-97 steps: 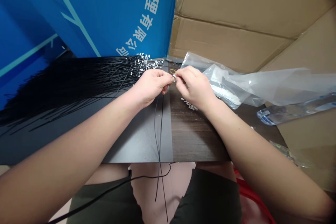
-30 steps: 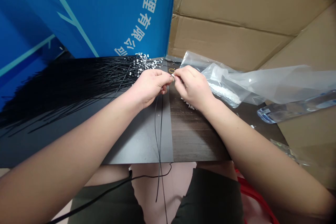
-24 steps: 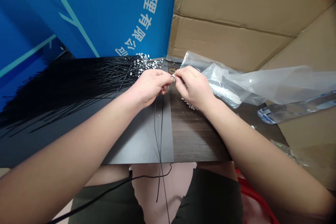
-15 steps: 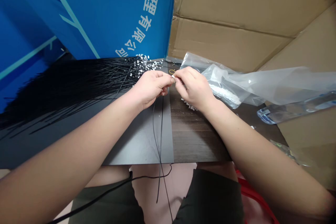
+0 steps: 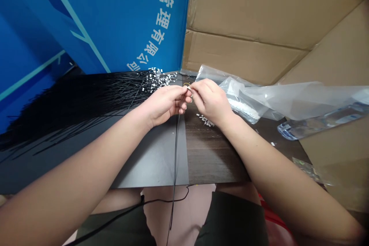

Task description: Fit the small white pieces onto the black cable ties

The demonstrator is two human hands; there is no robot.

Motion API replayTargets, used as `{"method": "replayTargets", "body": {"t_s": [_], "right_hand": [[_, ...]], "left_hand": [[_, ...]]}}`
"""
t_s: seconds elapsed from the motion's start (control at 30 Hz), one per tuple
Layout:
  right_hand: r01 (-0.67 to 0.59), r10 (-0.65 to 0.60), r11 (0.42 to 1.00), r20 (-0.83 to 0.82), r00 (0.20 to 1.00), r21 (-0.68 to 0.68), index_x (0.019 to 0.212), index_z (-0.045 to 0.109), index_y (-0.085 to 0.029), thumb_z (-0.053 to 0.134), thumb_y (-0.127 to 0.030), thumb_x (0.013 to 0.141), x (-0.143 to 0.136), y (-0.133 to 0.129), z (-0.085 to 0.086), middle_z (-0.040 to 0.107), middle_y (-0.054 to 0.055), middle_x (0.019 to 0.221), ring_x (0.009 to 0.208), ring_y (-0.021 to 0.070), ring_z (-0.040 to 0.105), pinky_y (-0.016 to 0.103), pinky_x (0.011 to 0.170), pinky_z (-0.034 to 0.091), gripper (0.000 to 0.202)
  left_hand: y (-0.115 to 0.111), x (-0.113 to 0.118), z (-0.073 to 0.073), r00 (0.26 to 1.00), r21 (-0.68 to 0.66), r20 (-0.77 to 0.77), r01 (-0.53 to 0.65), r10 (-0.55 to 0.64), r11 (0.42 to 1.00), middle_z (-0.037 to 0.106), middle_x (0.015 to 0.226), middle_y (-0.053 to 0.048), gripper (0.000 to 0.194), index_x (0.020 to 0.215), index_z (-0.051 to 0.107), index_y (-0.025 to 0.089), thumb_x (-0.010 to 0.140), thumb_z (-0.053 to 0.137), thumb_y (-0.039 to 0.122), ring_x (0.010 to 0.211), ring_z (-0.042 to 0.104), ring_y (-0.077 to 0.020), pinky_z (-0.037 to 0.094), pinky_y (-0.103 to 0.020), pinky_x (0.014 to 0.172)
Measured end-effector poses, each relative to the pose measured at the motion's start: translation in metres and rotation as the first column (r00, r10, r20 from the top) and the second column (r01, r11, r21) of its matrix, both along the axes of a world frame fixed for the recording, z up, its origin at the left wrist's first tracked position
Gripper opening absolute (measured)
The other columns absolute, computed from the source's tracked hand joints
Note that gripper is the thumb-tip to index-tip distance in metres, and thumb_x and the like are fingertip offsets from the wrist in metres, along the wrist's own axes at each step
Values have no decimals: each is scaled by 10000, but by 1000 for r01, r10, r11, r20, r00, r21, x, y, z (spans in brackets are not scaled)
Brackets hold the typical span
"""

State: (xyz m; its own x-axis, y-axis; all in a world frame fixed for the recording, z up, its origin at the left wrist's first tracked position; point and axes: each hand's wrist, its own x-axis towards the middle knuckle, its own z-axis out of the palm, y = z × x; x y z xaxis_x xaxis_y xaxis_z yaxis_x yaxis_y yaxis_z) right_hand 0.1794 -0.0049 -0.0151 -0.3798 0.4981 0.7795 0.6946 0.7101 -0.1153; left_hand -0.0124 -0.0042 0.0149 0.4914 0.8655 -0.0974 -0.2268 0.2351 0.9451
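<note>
A tiny white plastic piece (image 5: 188,88) sits between the fingertips of both hands, above the table's far middle. The left hand (image 5: 166,103) pinches thin black wires (image 5: 175,150) at their upper ends by thumb and forefinger, its other fingers loosely curled; the wires hang down past the table's near edge. The right hand (image 5: 210,98) has thumb and fingers drawn narrow at the white piece; its exact grip is too small to tell.

Just below the right hand, a small scatter of white plastic pieces (image 5: 205,120) lies on the dark brown wood-grain tabletop (image 5: 213,161). Farther right is a clear plastic bag (image 5: 240,105) holding more white bits. To the left, a large heap of black wires (image 5: 77,100) with white tips (image 5: 157,78) covers the grey surface (image 5: 150,167). A blue panel with white characters (image 5: 123,19) stands behind, beside brown cardboard (image 5: 248,4).
</note>
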Motion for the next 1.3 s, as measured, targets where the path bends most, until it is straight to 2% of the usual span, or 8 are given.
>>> {"method": "replayTargets", "body": {"t_s": [0.3, 0.47, 0.6, 0.77, 0.83, 1.0, 1.17, 1.3], "right_hand": [[-214, 22, 882, -416, 909, -419, 974, 773, -226, 635, -452, 1023, 0, -5, 8, 777, 30, 932, 836, 182, 680, 336, 776, 520, 269], [-90, -134, 924, -534, 835, -373, 813, 732, -218, 592, -550, 1025, 11, 1, 16, 719, 17, 783, 722, 161, 607, 331, 720, 466, 418], [105, -267, 937, -489, 830, -334, 772, 692, -222, 514, -534, 1059, 26, 8, 21, 663, 21, 726, 718, 170, 579, 343, 725, 426, 460], [191, -344, 909, -409, 845, -369, 785, 673, -226, 476, -499, 1072, 35, 13, 20, 652, 32, 724, 739, 188, 582, 344, 722, 408, 443], [211, -366, 892, -367, 855, -400, 781, 667, -228, 489, -471, 1062, 36, 15, 18, 664, 35, 733, 745, 196, 591, 345, 725, 413, 412], [214, -385, 858, -310, 869, -467, 855, 698, -218, 548, -366, 987, 31, 17, 12, 750, 53, 863, 837, 224, 657, 359, 797, 461, 248], [192, -303, 796, -104, 947, -574, 920, 762, -226, 611, -310, 923, 15, 14, 18, 798, 61, 961, 889, 246, 688, 383, 800, 467, 173], [314, -391, 727, 7, 920, -610, 874, 778, -220, 645, -290, 905, 25, 16, 28, 790, 75, 894, 860, 264, 683, 393, 754, 445, 152]], "left_hand": [[-7, 3, 5, 982, 99, -179, -49, 66, 994, 501, 662, 25, 164, 763, 601, 177, 882, 706, 220, 500, 410, -64, 308, -203, 461], [-8, -13, 23, 876, 304, -415, -121, 246, 945, 376, 598, 58, 156, 819, 616, 207, 922, 663, 315, 473, 294, -75, 223, -228, 460], [4, -49, 74, 466, 638, -717, 138, 519, 758, 631, 724, -27, 216, 864, 723, 200, 909, 663, 403, 624, 515, -139, 394, -277, 608], [48, -83, 149, -112, 550, -724, 502, 680, 668, 742, 950, -47, 458, 1131, 812, 192, 896, 583, 512, 982, 661, -243, 471, -386, 955], [70, -88, 156, -174, 462, -737, 575, 653, 675, 644, 1022, -49, 914, 1314, 691, -24, 954, -48, 375, 1252, 575, -251, 335, -494, 1002], [107, -82, 96, 19, 444, -814, 665, 580, 601, 710, 1279, -90, 548, 1267, 768, 113, 981, 424, 431, 1266, 614, -291, 384, -422, 1116], [85, -56, 27, 102, 649, -679, 545, 727, 531, 553, 1549, -226, 552, 1448, 667, 149, 920, 516, 204, 1440, 480, -425, 301, -583, 1201], [45, -30, 18, 305, 704, -710, 278, 635, 654, 746, 1073, -165, 292, 1039, 782, 175, 935, 542, 305, 1012, 671, -324, 479, -424, 918]]}}
